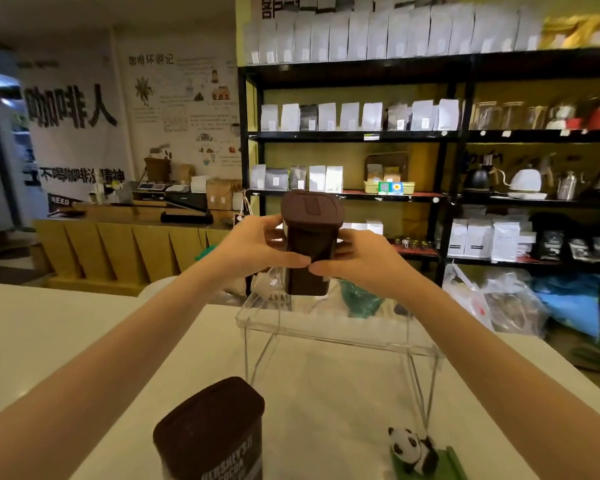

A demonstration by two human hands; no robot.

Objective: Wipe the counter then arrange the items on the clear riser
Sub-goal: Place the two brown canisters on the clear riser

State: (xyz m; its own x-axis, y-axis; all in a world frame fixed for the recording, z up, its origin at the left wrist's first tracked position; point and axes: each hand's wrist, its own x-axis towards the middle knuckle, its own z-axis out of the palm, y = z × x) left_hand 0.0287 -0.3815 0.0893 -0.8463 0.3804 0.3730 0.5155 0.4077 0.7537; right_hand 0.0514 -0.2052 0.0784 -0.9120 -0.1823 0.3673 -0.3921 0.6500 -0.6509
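We are standing at a white counter (pixel 84 341) where a clear riser (pixel 336 336) is sitting, our left hand (pixel 257 242) and right hand (pixel 361 259) both gripping a brown cocoa container (pixel 310 244) upright just above the riser's top. A second Hershey's cocoa container (pixel 212 431) is standing on the counter nearest us, and a small panda figurine (pixel 413 450) is resting on a green base (pixel 447 462) beside the riser's leg.

The near brown cocoa tin (pixel 210 433) reads "HERSHEY'S COCOA" in pale letters. The white wall banner (pixel 71 109) carries large black "咖啡人". The illustrated poster (pixel 184 109) is headed "咖啡环游记". A dark sign (pixel 60 201) shows "NEED".
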